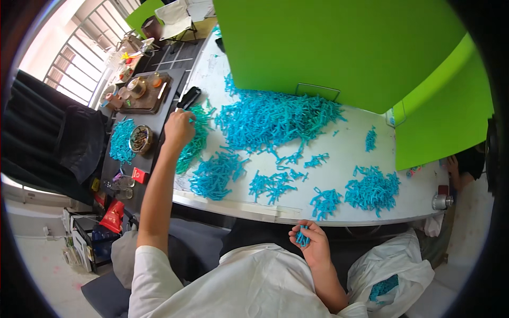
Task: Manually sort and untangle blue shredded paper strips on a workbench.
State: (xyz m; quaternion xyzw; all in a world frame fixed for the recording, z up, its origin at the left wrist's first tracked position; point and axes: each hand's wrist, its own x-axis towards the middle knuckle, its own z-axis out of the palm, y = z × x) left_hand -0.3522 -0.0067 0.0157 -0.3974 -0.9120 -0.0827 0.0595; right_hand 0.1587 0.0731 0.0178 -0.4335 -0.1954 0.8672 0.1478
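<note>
My left hand is stretched out to the far left, fingers curled at the upper edge of a green pile of small plastic pieces. Whatever sits between those fingertips is mostly hidden. Just beyond it lies a black elongated object. Close to my body, below the table's front edge, my right hand is closed around a few small blue plastic pieces. On the white table a large blue heap spreads against a green panel. Smaller blue piles lie nearer me, with another pile at the right.
Green panels stand along the back and right of the table. To the left, a dark side table holds a tea tray, a bowl and more blue pieces. A white bag with blue pieces sits at lower right. Someone's arm shows at far right.
</note>
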